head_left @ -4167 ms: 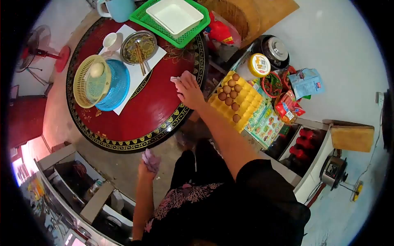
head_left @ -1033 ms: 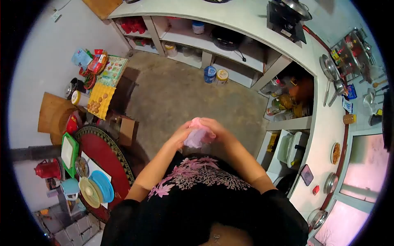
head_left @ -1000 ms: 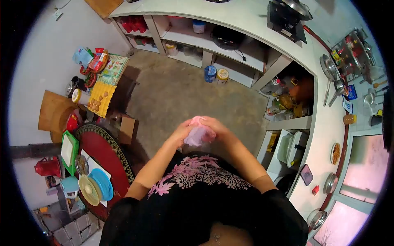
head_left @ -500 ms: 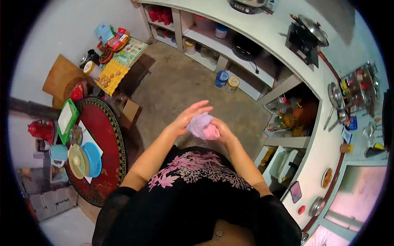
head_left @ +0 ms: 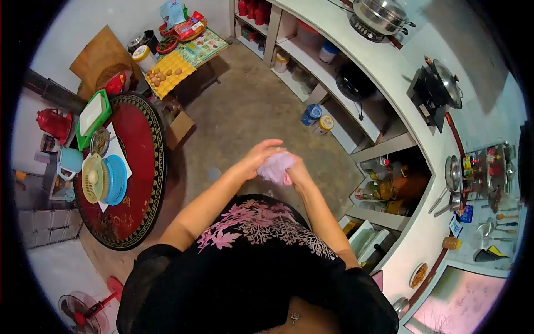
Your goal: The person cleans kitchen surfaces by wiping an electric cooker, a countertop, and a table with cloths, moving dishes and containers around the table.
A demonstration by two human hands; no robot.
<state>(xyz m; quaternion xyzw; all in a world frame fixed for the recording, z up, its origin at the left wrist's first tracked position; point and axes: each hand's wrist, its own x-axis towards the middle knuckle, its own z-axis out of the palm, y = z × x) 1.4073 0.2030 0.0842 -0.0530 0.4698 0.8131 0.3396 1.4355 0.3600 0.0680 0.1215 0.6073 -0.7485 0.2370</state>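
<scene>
A crumpled lilac and pink cloth (head_left: 275, 168) is held between my two hands in front of my body, above the floor. My left hand (head_left: 259, 158) presses against its left side, with the fingers reaching over the top. My right hand (head_left: 297, 171) is wrapped round the right side, where a bit of pink shows low down. The cloth hides part of the fingers of both hands.
The round red table (head_left: 139, 161) at left bears a blue basket (head_left: 115, 181), a yellow basket and a green tray. Behind it, a yellow egg tray (head_left: 179, 71) rests on a low table. A white counter (head_left: 384, 72) with shelves curves along the back and right.
Both hands have come together on the cloth, away from the red table. Lately the view has turned, moving the red table up, and my left fingers have closed in over the cloth.
</scene>
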